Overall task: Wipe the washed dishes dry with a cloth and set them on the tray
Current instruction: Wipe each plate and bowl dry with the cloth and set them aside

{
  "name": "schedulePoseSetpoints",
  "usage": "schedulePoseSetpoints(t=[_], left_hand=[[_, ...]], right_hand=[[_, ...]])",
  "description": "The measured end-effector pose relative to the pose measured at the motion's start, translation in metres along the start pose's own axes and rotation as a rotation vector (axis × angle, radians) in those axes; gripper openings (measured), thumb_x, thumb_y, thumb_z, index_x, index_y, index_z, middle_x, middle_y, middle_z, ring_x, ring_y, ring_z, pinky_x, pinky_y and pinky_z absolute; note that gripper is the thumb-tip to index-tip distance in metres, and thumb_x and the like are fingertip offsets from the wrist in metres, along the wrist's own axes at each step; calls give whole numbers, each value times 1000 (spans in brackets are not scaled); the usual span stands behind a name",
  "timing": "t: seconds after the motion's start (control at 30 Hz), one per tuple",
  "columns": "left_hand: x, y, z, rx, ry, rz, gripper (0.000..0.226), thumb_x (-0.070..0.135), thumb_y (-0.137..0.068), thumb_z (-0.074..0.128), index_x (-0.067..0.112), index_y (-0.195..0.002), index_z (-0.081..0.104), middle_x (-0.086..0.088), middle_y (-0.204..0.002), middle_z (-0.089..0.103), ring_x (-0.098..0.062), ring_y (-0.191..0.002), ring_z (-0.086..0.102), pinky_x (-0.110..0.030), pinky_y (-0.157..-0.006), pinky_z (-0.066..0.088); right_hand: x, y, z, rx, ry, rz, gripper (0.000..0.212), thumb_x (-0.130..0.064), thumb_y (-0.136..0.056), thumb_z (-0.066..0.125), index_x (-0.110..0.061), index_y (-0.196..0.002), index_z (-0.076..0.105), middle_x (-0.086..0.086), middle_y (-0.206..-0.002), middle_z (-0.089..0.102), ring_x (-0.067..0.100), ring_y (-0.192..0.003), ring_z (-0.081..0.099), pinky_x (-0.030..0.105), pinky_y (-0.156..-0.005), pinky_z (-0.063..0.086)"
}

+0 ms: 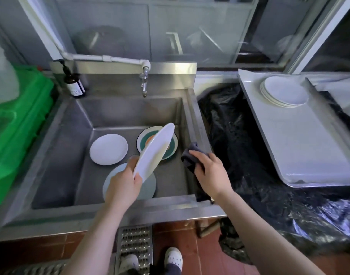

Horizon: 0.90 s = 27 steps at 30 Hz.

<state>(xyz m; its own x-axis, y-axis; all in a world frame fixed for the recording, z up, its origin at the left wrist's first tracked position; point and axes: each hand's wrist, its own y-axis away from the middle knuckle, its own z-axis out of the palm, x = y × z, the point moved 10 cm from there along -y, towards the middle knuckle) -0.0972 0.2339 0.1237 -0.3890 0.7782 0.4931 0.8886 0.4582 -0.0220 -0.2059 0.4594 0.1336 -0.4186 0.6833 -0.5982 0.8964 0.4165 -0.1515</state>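
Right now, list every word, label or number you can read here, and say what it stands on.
None can be read.
Brown pump bottle on the sink rim: a white label with marks on it, too small and blurred to read.
Plates, tray, green crate: no text shows.

Both forearms bare from wrist to frame edge, no sleeves in view. Left hand (124, 182) and right hand (210, 172): no gloves, rings, watch or bands visible on fingers or wrists. Nails short, unpainted as far as the blur allows. Well below the hands, at bottom of view: white clog-style shoes (173, 258) with round vent holes across the toe caps, one partly cut off by the forearm. Dark trouser cuffs (170, 269) just above the shoes, colour reads navy or black, can't tell which.
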Motion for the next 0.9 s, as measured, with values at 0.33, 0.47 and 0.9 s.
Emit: schedulePoseSetpoints(t=[0.33,0.47,0.9], left_hand=[[-36,-18,-86,243,270,-49,40,10,-90,54,9,-129,49,4,-54,46,-15,-47,41,-26,-46,29],[-53,-18,-98,241,719,-164,24,17,-85,58,14,-109,59,15,-77,65,-7,-72,65,-13,-52,44],[-9,-58,-218,286,1086,175,31,20,-73,59,26,-102,69,17,-96,73,-2,-92,68,-13,-66,52]], right_hand=[[-71,-39,-22,83,-296,52,40,-13,-93,51,-26,-130,57,-2,-126,61,13,-117,55,27,-100,42],[-100,-56,-37,153,-373,11,34,-20,-95,50,-27,-128,57,-9,-122,63,6,-113,56,13,-88,39],[-282,-89,-143,543,11,-658,38,-4,-84,66,-18,-119,67,15,-122,50,31,-106,54,41,-88,49]])
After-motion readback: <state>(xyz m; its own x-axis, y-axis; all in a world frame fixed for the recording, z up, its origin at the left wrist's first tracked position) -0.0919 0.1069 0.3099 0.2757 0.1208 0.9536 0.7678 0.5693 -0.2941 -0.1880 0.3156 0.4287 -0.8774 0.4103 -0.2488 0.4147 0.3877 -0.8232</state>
